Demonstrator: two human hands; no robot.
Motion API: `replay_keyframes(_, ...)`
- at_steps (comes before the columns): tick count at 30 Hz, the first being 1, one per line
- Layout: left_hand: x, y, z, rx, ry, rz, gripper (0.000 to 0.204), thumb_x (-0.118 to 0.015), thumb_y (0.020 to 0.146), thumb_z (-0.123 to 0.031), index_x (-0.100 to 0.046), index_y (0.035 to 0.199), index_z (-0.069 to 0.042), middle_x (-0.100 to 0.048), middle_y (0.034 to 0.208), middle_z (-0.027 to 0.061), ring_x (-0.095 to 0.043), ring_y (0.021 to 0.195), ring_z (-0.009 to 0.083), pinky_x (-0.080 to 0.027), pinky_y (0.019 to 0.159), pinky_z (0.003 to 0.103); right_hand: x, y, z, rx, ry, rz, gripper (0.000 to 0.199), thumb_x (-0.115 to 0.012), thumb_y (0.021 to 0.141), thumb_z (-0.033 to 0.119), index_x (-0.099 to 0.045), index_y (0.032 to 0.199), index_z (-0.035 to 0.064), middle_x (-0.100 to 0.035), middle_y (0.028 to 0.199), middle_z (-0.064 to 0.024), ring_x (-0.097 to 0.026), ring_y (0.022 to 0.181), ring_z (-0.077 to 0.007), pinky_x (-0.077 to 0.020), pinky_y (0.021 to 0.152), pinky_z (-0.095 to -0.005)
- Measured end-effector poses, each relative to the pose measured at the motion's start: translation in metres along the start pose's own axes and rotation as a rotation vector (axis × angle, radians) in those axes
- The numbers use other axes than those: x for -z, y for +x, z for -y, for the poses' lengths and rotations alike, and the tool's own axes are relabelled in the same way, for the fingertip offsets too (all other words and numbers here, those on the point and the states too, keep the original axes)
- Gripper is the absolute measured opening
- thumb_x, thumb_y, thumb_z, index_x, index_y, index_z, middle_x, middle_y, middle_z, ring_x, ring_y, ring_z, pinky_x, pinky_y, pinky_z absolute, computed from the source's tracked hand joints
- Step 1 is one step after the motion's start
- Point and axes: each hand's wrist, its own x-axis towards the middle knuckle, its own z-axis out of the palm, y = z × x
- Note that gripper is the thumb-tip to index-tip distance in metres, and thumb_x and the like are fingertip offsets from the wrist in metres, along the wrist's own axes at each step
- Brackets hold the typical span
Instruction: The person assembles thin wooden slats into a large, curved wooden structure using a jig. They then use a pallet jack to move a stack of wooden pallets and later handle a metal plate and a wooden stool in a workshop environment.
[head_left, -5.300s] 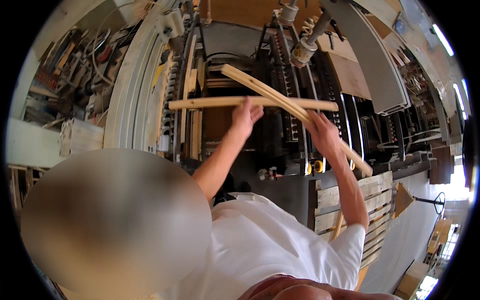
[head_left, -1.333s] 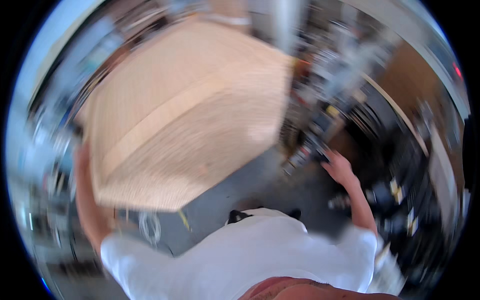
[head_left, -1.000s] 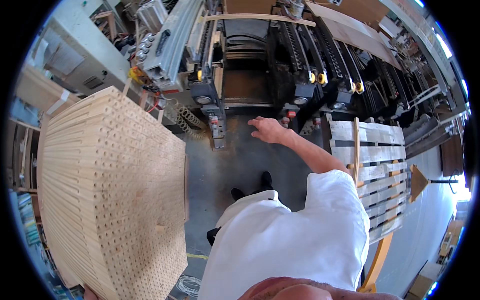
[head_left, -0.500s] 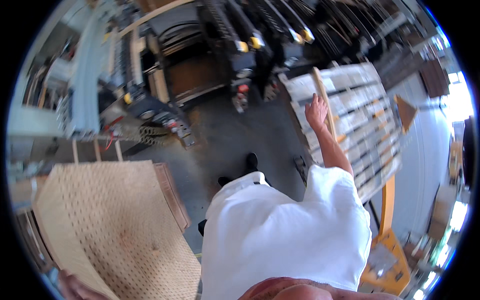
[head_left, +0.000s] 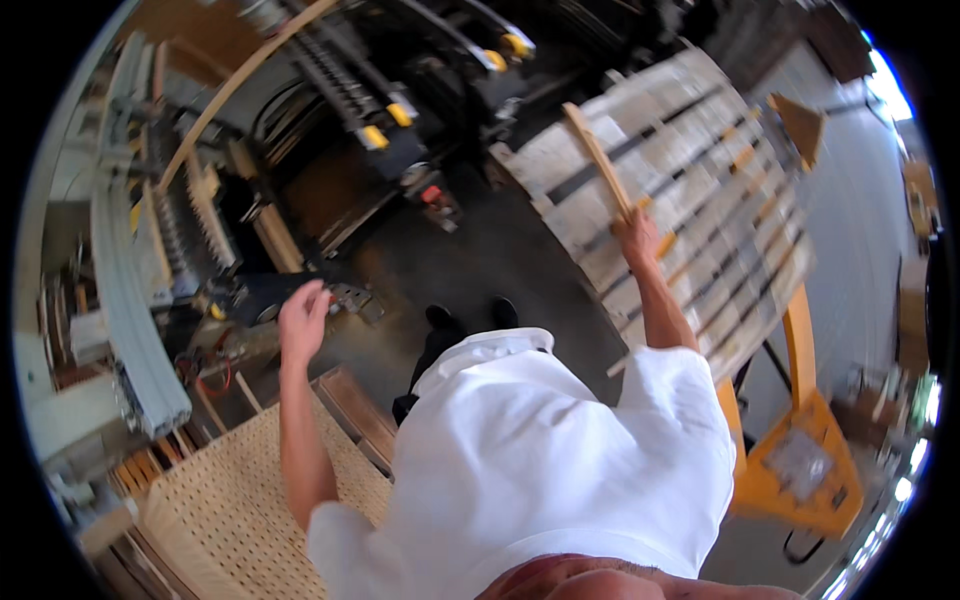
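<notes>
My right hand (head_left: 637,238) is closed round the near end of a narrow wooden strip (head_left: 597,160). The strip slants over a slatted wooden pallet (head_left: 690,140) on the right, pointing away from me. Whether its far end touches the slats I cannot tell. On the left, my left hand (head_left: 303,322) is raised in the air with nothing in it, its fingers loosely bent and apart from the thumb. Below that forearm lies a light wooden board with rows of holes (head_left: 240,490). A black machine arm (head_left: 265,297) is just beyond the left hand.
A yellow metal frame (head_left: 810,460) stands at the pallet's near right. Dark machinery with yellow-tipped rails (head_left: 375,135) fills the far side. Long grey metal profiles (head_left: 125,310) stand at the left. Brown boards (head_left: 357,410) lie beside the perforated board. Grey floor (head_left: 470,240) runs between.
My right hand has gone from reaching over the wooden strip to gripping its near end. My left hand has come up from the lower left edge. The view has turned.
</notes>
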Motion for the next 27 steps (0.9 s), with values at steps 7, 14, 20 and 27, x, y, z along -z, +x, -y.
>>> replay_keyframes(7, 0.076, 0.182, 0.017, -0.066, 0.252, -0.211, 0.039, -0.062, 0.088, -0.029, -0.061, 0.117, -0.003, -0.067, 0.105, 0.0153, -0.064, 0.101, 0.0296, -0.049, 0.088, 0.037, 0.028, -0.006, 0.019, 0.015, 0.006, -0.111, 0.023, -0.060, 0.087, 0.017, -0.056, 0.108, 0.0088, -0.060, 0.097, -0.0168, -0.056, 0.093, -0.0368, -0.0457, 0.075, -0.0476)
replay_keyframes(14, 0.167, 0.394, 0.006, -0.049, 0.698, -0.389, 0.059, -0.059, 0.089, -0.027, -0.038, 0.141, -0.009, -0.033, 0.147, 0.0112, -0.031, 0.135, 0.0346, -0.035, 0.107, 0.043, 0.135, -0.022, 0.154, 0.157, 0.017, -0.156, 0.035, -0.060, 0.088, 0.012, -0.057, 0.122, 0.0044, -0.060, 0.100, -0.0169, -0.058, 0.092, -0.0353, -0.0474, 0.079, -0.0419)
replay_keyframes(20, 0.178, 0.488, 0.016, -0.094, 0.723, -0.466, 0.061, -0.062, 0.088, -0.034, -0.039, 0.141, -0.015, -0.037, 0.142, 0.0143, -0.029, 0.135, 0.0334, -0.019, 0.112, 0.052, 0.194, 0.007, 0.355, 0.394, 0.143, -0.065, 0.039, -0.064, 0.086, 0.007, -0.057, 0.124, 0.0044, -0.061, 0.099, -0.0168, -0.059, 0.089, -0.0339, -0.0486, 0.078, -0.0392)
replay_keyframes(27, 0.153, 0.421, 0.020, -0.337, 0.455, -0.283, 0.027, -0.069, 0.078, -0.022, -0.057, 0.097, -0.006, -0.060, 0.094, 0.0173, -0.061, 0.089, 0.0365, -0.050, 0.074, 0.048, 0.176, 0.091, 0.546, 0.948, 0.214, 0.051, 0.034, -0.060, 0.086, 0.005, -0.059, 0.120, 0.0062, -0.063, 0.102, -0.0136, -0.058, 0.092, -0.0343, -0.0480, 0.080, -0.0414)
